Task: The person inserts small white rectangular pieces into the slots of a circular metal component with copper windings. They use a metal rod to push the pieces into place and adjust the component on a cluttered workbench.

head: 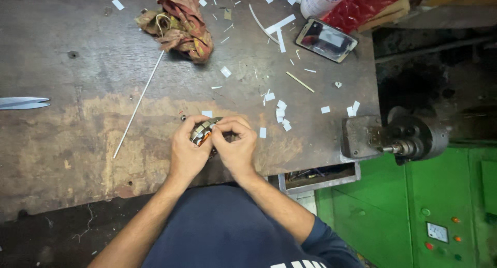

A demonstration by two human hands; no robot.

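Both hands meet at the near edge of a worn, dark wooden workbench [77, 144] — the left hand [187, 151] and right hand [237, 146] pinch a small round metal motor stator with copper windings [203, 131] between their fingertips. At 11 o'clock from them lies a crumpled red-brown rag [178, 22], with a thin white rod [139, 105] slanting below it. At 1 o'clock rests a flat dark smartphone [326, 39] — small white paper scraps [282, 113] lie between.

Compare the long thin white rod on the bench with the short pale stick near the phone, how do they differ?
The white rod is much longer than the pale stick. The rod slants from the crumpled rag down toward the left; the stick slants down toward the right. The rod's top end meets the rag, while the stick lies apart among white paper scraps. Both are thin, straight and lie flat on the worn bench.
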